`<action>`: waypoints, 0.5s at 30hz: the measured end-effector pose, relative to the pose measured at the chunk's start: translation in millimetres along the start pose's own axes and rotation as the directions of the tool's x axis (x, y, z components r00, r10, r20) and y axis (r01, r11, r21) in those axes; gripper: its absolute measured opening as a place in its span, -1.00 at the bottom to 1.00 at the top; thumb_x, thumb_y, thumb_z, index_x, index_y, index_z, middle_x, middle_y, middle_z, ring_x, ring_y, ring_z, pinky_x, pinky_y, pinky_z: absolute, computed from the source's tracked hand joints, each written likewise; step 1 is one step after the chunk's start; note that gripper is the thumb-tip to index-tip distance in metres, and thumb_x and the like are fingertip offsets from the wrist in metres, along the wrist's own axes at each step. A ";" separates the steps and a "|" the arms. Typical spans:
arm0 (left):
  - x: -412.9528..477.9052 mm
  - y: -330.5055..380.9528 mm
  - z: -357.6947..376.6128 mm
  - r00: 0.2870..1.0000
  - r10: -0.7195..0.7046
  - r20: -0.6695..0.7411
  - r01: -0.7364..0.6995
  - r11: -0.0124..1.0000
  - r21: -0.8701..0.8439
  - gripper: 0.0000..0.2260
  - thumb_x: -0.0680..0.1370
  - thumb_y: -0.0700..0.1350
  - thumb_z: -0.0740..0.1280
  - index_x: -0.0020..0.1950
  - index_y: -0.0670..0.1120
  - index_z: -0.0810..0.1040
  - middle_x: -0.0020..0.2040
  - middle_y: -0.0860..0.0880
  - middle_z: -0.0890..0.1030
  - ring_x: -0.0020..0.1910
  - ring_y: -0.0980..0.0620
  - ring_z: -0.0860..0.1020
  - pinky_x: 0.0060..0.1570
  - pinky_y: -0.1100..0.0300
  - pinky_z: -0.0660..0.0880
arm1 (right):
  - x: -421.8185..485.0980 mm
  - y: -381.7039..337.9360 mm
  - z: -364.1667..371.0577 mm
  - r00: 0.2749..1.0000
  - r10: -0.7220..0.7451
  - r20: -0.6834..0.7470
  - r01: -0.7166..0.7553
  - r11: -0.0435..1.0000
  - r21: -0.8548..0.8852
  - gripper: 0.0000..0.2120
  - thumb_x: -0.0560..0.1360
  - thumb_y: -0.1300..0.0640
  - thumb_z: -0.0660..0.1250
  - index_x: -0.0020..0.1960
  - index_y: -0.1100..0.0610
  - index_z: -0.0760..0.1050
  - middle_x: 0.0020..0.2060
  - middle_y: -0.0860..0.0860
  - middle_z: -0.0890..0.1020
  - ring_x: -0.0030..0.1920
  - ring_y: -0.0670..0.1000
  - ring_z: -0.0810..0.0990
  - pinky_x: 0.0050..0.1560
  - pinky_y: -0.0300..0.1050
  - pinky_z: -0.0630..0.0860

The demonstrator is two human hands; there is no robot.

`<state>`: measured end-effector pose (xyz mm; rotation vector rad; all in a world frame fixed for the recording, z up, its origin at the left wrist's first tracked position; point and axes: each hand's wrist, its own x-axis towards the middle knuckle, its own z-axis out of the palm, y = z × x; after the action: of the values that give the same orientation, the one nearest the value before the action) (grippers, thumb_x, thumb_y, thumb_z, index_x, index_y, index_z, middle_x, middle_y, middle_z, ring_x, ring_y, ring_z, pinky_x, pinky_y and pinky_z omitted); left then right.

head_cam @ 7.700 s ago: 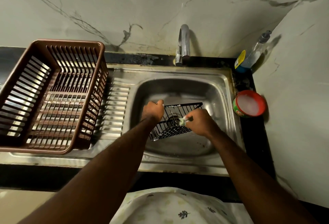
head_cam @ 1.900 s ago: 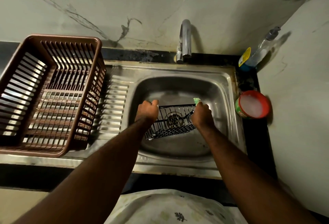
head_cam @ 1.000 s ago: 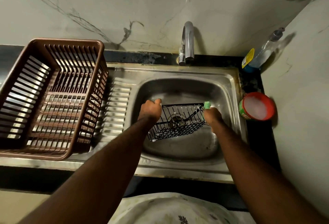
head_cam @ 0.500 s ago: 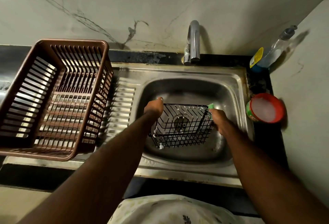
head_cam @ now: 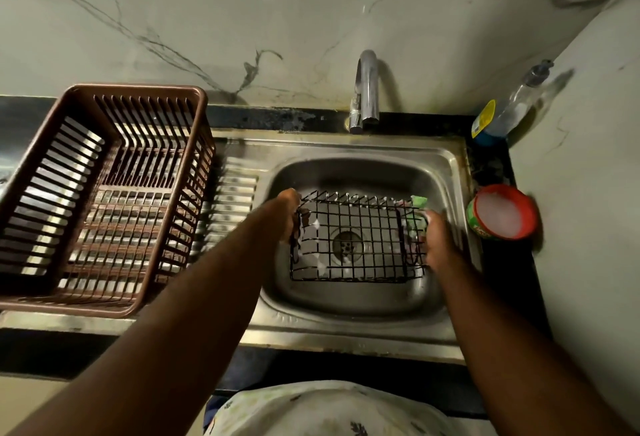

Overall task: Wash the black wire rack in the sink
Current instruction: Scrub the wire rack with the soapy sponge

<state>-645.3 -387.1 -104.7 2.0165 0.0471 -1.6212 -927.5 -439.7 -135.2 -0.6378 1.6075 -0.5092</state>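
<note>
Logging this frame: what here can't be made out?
Head view only.
The green scrub pad: mostly hidden by the right hand gripping it and by the black wire rack.
The left hand: its grip on the rack's left edge is blocked by its own back.
The red-rimmed round tub: label too small.
The clear pump bottle: label too small and dim.

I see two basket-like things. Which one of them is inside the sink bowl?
The black wire rack, over the drain; the left hand grips its left end. The brown plastic basket stands outside the sink bowl, on the draining board.
</note>
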 end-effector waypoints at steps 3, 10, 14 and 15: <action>4.8 -5.2 -2.9 1.000 -0.008 0.016 0.009 0.996 -0.094 -0.63 0.65 0.20 0.17 -0.16 -0.06 0.46 -0.30 -0.01 0.46 -0.34 0.02 0.39 -0.23 0.11 0.35 | 10.8 12.4 -0.6 0.997 0.050 -0.051 -0.055 0.994 -0.092 -0.52 0.57 -0.25 0.16 0.30 0.06 0.47 0.20 0.11 0.55 0.14 0.24 0.59 0.16 0.12 0.55; -12.2 -19.3 -12.4 0.932 0.266 0.247 -0.230 0.959 -0.163 -0.46 0.58 0.20 0.34 0.44 -0.08 0.48 0.00 -0.09 0.59 -0.05 -0.04 0.57 -0.13 0.09 0.47 | -23.3 -11.0 3.6 0.997 0.055 -0.046 -0.057 0.997 -0.059 -0.64 0.66 -0.14 0.14 -0.08 0.11 0.49 -0.28 0.08 0.58 -0.30 0.03 0.53 -0.31 -0.14 0.47; -19.4 -29.2 -22.9 0.876 0.316 0.364 -0.304 0.948 -0.091 -0.41 0.43 0.19 0.50 0.37 -0.05 0.54 0.36 -0.33 0.48 0.34 -0.35 0.50 0.16 -0.16 0.53 | -1.4 -10.2 -1.0 1.000 0.031 0.001 -0.031 0.999 -0.032 -0.62 0.62 -0.18 0.18 0.09 0.10 0.57 -0.21 0.08 0.68 -0.27 0.06 0.62 -0.26 -0.11 0.54; -24.2 -30.5 -23.3 0.877 0.313 0.365 -0.311 0.948 -0.067 -0.45 0.36 0.15 0.54 0.26 -0.07 0.58 0.17 -0.26 0.55 0.14 -0.23 0.58 0.07 -0.11 0.56 | -2.0 -12.5 -2.0 1.000 0.024 0.007 -0.024 0.999 -0.037 -0.61 0.60 -0.19 0.19 0.12 0.10 0.57 -0.21 0.08 0.70 -0.27 0.06 0.63 -0.25 -0.09 0.55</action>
<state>-641.9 -343.8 -91.5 1.5779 -0.3939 -1.7500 -927.9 -447.8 -125.3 -0.6465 1.6191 -0.4594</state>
